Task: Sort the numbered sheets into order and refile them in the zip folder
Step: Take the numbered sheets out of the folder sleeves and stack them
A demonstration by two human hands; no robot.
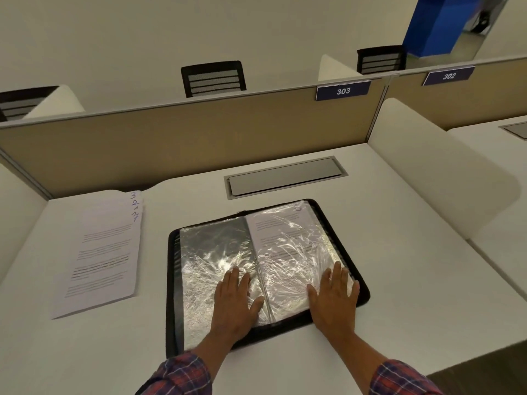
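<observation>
Head view is showing a fanned stack of white printed sheets lying at the left of the white worktop (blue handwritten numbers are peeking out at the top corners). To its right, a black zip folder is lying open. The left hand is pressing flat, fingers straight, on the crinkled clear left sleeve; the right hand, equally flat, is resting on the right sleeve, which is holding a printed page.
</observation>
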